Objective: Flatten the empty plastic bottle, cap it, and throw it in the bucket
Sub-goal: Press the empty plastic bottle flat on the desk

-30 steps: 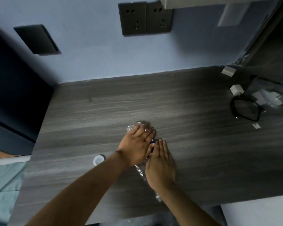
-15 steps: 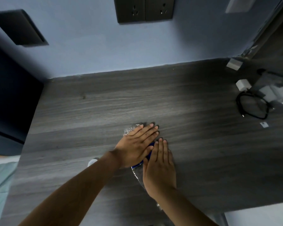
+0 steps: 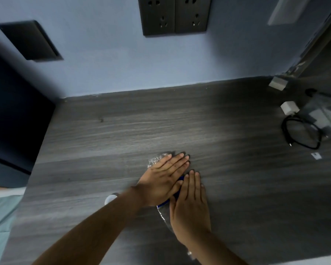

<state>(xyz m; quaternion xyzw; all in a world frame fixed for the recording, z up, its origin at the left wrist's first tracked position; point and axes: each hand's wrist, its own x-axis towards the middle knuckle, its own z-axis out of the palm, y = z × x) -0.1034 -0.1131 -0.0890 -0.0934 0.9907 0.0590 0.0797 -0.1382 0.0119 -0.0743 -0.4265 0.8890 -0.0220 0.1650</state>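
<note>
A clear plastic bottle (image 3: 157, 160) with a blue label lies flat on the dark wood-grain table (image 3: 122, 131), mostly hidden under both hands. My left hand (image 3: 162, 180) lies palm down on its far part, fingers straight. My right hand (image 3: 189, 207) presses palm down on its near part, beside the left hand. Only the crumpled far end, a strip of the blue label and a clear edge show. The white cap (image 3: 110, 199) sits on the table, just left of my left forearm. No bucket is in view.
At the right side of the table lie a coiled black cable (image 3: 302, 134), a white charger (image 3: 289, 108) and a clear bag. Dark wall sockets (image 3: 174, 16) sit on the blue wall behind. A light green cloth shows at the lower left.
My left hand's fingers have stretched out flatter over the bottle's far end. The right hand stays pressed in place. The view has shifted slightly.
</note>
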